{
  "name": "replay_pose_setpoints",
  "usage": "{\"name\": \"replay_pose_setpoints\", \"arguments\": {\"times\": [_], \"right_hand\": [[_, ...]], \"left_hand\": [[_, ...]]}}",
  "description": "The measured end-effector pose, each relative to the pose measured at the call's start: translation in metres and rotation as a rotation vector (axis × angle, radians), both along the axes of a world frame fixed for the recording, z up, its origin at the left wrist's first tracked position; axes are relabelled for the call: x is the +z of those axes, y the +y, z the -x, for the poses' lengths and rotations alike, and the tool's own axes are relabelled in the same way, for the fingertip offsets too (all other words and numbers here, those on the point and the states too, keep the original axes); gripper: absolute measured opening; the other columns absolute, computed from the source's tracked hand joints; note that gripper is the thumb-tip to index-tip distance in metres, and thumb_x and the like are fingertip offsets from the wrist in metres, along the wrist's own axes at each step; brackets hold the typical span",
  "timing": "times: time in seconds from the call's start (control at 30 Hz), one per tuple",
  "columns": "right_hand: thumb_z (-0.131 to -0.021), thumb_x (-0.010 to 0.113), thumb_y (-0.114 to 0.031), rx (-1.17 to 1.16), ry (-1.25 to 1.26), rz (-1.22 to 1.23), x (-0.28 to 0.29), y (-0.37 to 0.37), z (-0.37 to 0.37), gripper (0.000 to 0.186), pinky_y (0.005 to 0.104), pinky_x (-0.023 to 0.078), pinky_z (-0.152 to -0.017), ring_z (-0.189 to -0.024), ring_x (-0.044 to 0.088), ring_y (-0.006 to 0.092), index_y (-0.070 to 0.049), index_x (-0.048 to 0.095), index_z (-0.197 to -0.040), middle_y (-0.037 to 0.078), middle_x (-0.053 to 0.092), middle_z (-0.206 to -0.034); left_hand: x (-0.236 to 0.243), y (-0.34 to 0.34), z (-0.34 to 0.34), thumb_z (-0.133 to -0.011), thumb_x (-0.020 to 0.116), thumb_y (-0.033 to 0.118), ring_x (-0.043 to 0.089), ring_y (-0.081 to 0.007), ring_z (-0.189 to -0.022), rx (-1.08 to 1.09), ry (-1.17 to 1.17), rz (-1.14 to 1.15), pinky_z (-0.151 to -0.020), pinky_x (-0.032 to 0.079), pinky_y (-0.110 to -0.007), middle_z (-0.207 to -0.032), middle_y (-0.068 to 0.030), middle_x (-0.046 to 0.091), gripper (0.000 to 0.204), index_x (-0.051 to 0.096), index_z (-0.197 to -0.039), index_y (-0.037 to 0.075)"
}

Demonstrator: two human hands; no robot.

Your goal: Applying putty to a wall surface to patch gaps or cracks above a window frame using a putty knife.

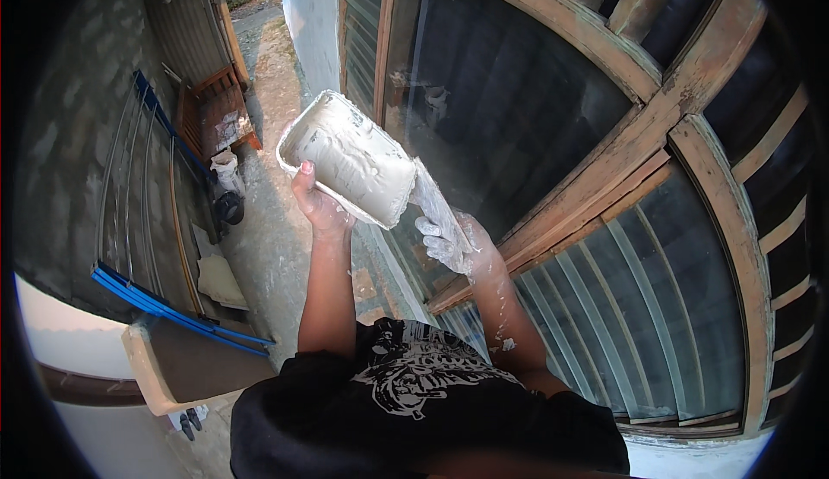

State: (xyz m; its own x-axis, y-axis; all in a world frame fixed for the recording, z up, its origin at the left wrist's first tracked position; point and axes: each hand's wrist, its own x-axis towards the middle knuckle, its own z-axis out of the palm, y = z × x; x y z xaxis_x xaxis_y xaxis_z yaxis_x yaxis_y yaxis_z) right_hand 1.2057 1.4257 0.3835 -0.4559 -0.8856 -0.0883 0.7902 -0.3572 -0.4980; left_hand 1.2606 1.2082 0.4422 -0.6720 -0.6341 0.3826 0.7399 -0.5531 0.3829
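Observation:
A rectangular container [369, 213], its rim crusted white, is tilted in front of me. Wet whitish plaster paste [350, 155] coats its inside. My left hand [321, 204] grips the container from below, thumb over the near rim. At its right end, a scraper [438, 200] smeared with the same paste touches or nearly touches the rim. My right hand [459, 248], its fingers coated white, is closed round the scraper. The scraper's exact blade shape is hard to make out under the paste.
To the right runs a wooden-framed window [527, 82] with glass louvres [622, 298]. A blue-ended metal drying rack [164, 306] leans along the left wall. Farther off stand a wooden bench [211, 108] and a white sack [227, 173]. A concrete basin [147, 367] sits at lower left.

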Motion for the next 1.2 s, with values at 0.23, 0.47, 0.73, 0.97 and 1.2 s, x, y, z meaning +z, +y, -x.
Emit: {"name": "replay_pose_setpoints", "arguments": {"times": [0.23, 0.47, 0.73, 0.97, 1.2], "right_hand": [[-0.102, 0.044, -0.018, -0.073, -0.021, -0.013, -0.006, -0.010, 0.002, 0.030, 0.0251, 0.049, -0.047, -0.051, 0.052, 0.0130, -0.004, 0.060, -0.123, 0.002, 0.057, -0.076], [-0.100, 0.053, -0.019, -0.193, 0.168, -0.099, -0.006, -0.010, 0.021, 0.024, 0.0277, 0.054, -0.059, -0.066, 0.062, 0.0163, -0.003, 0.064, -0.114, 0.006, 0.065, -0.089], [-0.097, 0.058, -0.018, -0.572, 0.302, -0.351, 0.016, -0.007, 0.012, 0.034, 0.0309, 0.055, -0.082, -0.095, 0.066, 0.0175, -0.001, 0.059, -0.126, 0.008, 0.067, -0.109], [-0.092, 0.053, -0.003, -0.729, 0.369, -0.121, 0.045, 0.007, -0.009, 0.036, 0.0406, 0.056, -0.096, -0.110, 0.066, 0.0276, 0.005, 0.051, -0.127, 0.016, 0.062, -0.122], [-0.094, 0.051, 0.003, -0.851, 0.588, -0.307, 0.049, -0.003, 0.001, 0.033, 0.0377, 0.056, -0.091, -0.102, 0.066, 0.0224, 0.005, 0.051, -0.127, 0.013, 0.063, -0.115]], "left_hand": [[-0.024, 0.001, 0.010, -0.089, 0.056, 0.044, 0.058, -0.0307, -0.119, 0.028, -0.011, 0.086, -0.100, 0.048, -0.044, -0.132, -0.0168, 0.055, 0.070, 0.042, -0.141, 0.001], [-0.012, 0.016, -0.003, -0.087, 0.057, 0.045, 0.056, -0.0311, -0.120, -0.016, 0.023, 0.058, -0.101, 0.048, -0.045, -0.133, -0.0168, 0.053, 0.073, 0.039, -0.143, 0.001], [-0.009, -0.015, -0.020, -0.090, 0.053, 0.047, 0.058, -0.0318, -0.118, -0.001, -0.010, -0.050, -0.101, 0.047, -0.047, -0.131, -0.0156, 0.057, 0.067, 0.046, -0.138, 0.001], [-0.021, -0.023, -0.014, -0.088, 0.058, 0.043, 0.057, -0.0308, -0.119, 0.046, -0.026, -0.013, -0.102, 0.047, -0.044, -0.130, -0.0170, 0.057, 0.069, 0.044, -0.139, -0.001], [-0.030, -0.008, -0.010, -0.088, 0.059, 0.045, 0.057, -0.0316, -0.120, -0.058, -0.008, 0.132, -0.101, 0.048, -0.046, -0.135, -0.0164, 0.053, 0.076, 0.036, -0.145, 0.001]]}}
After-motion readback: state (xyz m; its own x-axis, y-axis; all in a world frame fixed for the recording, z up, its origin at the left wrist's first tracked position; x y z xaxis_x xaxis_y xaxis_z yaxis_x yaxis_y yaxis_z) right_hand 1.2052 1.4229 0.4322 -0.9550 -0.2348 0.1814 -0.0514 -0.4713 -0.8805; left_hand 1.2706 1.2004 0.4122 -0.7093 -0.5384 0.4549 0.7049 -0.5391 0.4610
